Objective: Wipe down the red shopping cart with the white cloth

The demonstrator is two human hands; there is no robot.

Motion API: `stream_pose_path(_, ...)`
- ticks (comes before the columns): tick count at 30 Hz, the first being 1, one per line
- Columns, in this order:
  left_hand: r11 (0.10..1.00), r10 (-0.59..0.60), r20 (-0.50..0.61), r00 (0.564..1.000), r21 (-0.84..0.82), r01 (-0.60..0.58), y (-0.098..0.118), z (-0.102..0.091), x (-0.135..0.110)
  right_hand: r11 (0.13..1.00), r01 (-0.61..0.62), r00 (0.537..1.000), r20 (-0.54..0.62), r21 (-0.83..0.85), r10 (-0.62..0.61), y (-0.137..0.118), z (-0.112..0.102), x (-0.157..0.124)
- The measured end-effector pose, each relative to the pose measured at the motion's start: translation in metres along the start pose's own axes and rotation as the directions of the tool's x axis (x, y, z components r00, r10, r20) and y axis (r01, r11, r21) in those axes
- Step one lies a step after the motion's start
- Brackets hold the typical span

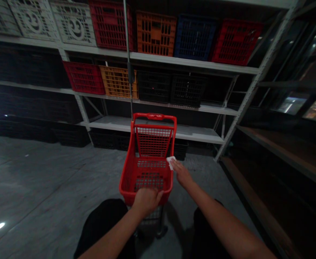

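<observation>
A person's left hand (147, 201) curls closed over the near rim of a red moulded-plastic shopping cart (127, 176), which looks light and stiff and seems best taken by that rim or its rounded red top handle (154, 116). The right hand (181, 173), fingers almost straight, lies on a small white cloth or tissue (170, 162) at the basket's right rim; how firmly it holds cannot be told. Both arms reach forward. The cart stands on a grey concrete floor (39, 180) before white steel shelving (174, 61) bearing coloured plastic crates (156, 34).
</observation>
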State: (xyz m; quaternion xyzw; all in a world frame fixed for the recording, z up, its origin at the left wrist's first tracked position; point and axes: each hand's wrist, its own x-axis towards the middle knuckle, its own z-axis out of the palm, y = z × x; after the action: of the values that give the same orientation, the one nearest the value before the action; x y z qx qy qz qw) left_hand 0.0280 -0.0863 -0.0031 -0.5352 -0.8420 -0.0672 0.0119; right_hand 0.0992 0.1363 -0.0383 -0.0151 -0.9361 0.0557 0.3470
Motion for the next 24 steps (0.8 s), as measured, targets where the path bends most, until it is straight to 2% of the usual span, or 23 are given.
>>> stream_pose_path(3,1.000,0.002,-0.001,1.000,0.008,-0.002,-0.006,0.001,-0.001,1.000,-0.024,1.000,-0.014,0.006,0.025,-0.019,0.004,-0.009)
stream_pose_path(7,1.000,0.030,-0.014,0.999,0.008,-0.030,-0.016,0.003,-0.003,0.994,0.098,0.995,0.032,0.041,-0.099,-0.074,-0.002,-0.063)
stream_pose_path(10,0.998,0.061,-0.014,0.998,-0.008,-0.061,-0.019,0.002,-0.004,0.983,0.178,0.980,0.084,0.037,-0.180,-0.091,-0.009,-0.082)
stream_pose_path(12,0.997,0.075,-0.008,0.997,-0.016,-0.075,-0.020,0.001,-0.004,0.977,0.214,0.972,0.100,0.015,-0.214,-0.080,-0.012,-0.072)
stream_pose_path(14,0.997,0.076,0.008,0.997,-0.017,-0.076,-0.019,0.000,-0.005,0.976,0.215,0.972,0.097,-0.019,-0.212,-0.057,-0.012,-0.049)
stream_pose_path(17,0.997,0.071,0.028,0.997,-0.019,-0.071,-0.019,0.001,-0.005,0.989,0.128,0.991,0.048,-0.074,-0.124,-0.021,-0.005,-0.011)
stream_pose_path(19,0.997,0.071,0.025,0.997,-0.019,-0.071,-0.022,0.001,-0.006,0.995,0.053,0.999,0.001,-0.086,-0.053,-0.012,0.001,0.004)
stream_pose_path(21,0.998,0.067,0.025,0.997,-0.023,-0.066,-0.027,0.000,-0.008,0.997,0.022,0.998,-0.050,-0.070,-0.026,-0.020,0.005,0.005)
stream_pose_path(24,0.996,0.077,0.023,0.997,-0.036,-0.076,-0.037,-0.004,-0.013,0.996,0.089,0.994,-0.068,-0.009,-0.089,-0.058,0.003,-0.015)
